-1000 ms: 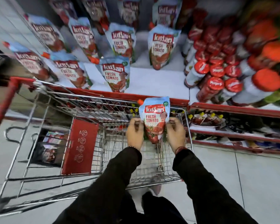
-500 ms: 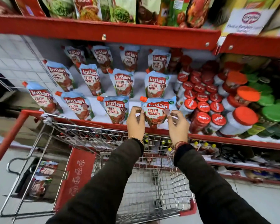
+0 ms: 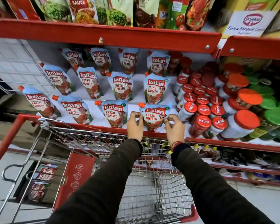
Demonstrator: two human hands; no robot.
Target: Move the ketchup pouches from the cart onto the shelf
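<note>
Pouch (image 3: pixel 153 117) is basically on the shelf (image 3: pixel 136 107) now, standing at the front edge in the fourth slot of the front row, right beside another pouch (image 3: pixel 115 113) on its left and the red-capped jars (image 3: pixel 200 125) on its right. Left hand (image 3: pixel 135 125) has its fingertips pinched on the pouch's left edge, right hand (image 3: pixel 174 126) is doing the same on the right edge, both loosely curled with only the tips on it, not a full grab.

Stuff I'd worry about from here:

- These pouches are soft and stand on a narrow bottom, so if the fingers let go before it's settled, my guess is it tips forward. It's right at the red lip of the shelf, and the cart (image 3: pixel 152 183) sits directly underneath, so it'd drop back into the basket or onto the floor.
- Not much room on the right. A nudge that way could knock it into the jars, and those look heavy enough to be a mess if one goes over the edge.
- Pulling the hands back carelessly could snag the neighbouring pouch and lean it over too.

Can't tell if the base is fully flat on the shelf, since the hands and the red lip hide it. Cart basket looks empty in the visible part.
</note>
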